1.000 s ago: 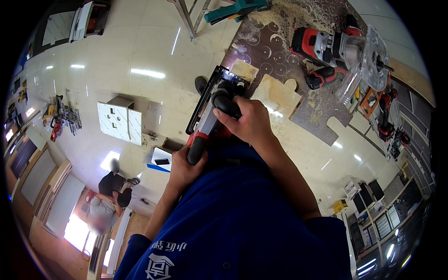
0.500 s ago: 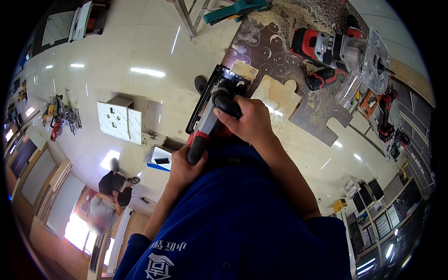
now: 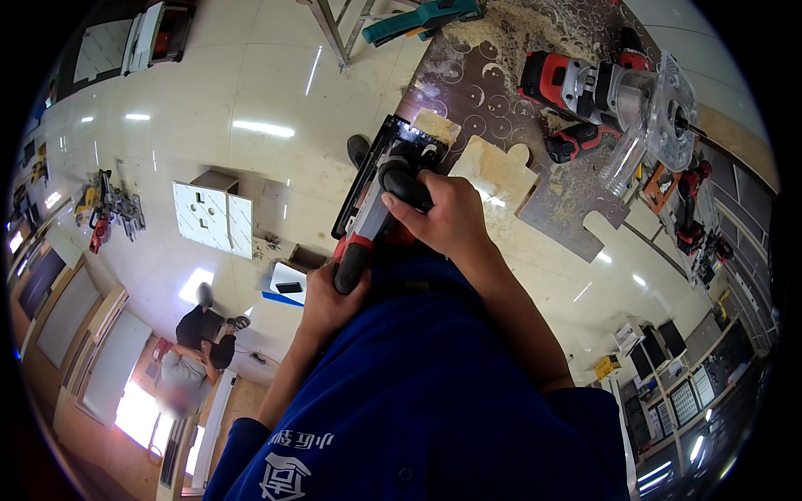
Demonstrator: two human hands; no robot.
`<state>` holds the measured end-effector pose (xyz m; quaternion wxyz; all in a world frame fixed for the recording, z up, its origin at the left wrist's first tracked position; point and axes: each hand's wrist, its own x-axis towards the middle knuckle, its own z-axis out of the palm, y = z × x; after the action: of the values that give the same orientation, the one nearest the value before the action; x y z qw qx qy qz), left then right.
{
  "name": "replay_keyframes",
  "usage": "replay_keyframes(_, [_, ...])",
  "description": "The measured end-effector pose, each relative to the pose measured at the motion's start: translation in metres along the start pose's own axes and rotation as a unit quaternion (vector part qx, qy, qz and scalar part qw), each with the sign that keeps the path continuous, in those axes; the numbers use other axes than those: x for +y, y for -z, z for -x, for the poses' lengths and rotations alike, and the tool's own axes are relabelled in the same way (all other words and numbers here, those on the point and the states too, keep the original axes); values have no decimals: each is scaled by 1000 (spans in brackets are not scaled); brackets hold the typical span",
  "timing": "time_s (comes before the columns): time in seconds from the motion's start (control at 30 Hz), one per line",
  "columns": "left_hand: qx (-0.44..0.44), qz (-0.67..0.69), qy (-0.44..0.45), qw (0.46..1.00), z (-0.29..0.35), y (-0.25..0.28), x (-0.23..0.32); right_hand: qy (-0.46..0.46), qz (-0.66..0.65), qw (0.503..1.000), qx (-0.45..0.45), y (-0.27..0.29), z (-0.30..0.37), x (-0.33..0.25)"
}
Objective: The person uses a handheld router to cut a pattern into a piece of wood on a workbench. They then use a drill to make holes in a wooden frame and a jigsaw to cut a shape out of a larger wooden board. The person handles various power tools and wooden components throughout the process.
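Observation:
A red, grey and black power saw (image 3: 368, 219) with a long black base plate lies slantwise before my body. My right hand (image 3: 447, 215) is wrapped round its black front handle. At its rear grip, my left hand (image 3: 328, 299) is closed round the black handle, close against my blue shirt. The saw's front end reaches the left edge of a dark board (image 3: 535, 117) marked with many circles. Beside that end lie a small pale block (image 3: 436, 125) and a larger, notched pale wood piece (image 3: 493, 169). The saw's blade is hidden.
A red-and-black router with a clear guard (image 3: 585, 88) and another red-and-black tool (image 3: 576, 142) lie on the board, with sawdust (image 3: 501, 25). A teal tool (image 3: 418, 21) rests at its far edge. A person (image 3: 192, 359) sits at the lower left, near a white panel (image 3: 213, 219).

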<state>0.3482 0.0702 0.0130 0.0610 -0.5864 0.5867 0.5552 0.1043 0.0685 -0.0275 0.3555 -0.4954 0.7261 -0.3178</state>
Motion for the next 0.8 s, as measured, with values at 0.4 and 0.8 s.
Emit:
replay_keyframes(0.4, [36, 33, -28, 998, -3, -3, 6, 15, 3, 1000, 8, -1, -1, 5])
replay_keyframes(0.8, [37, 29, -18, 999, -4, -4, 8, 11, 4, 1000, 2, 1, -3, 6])
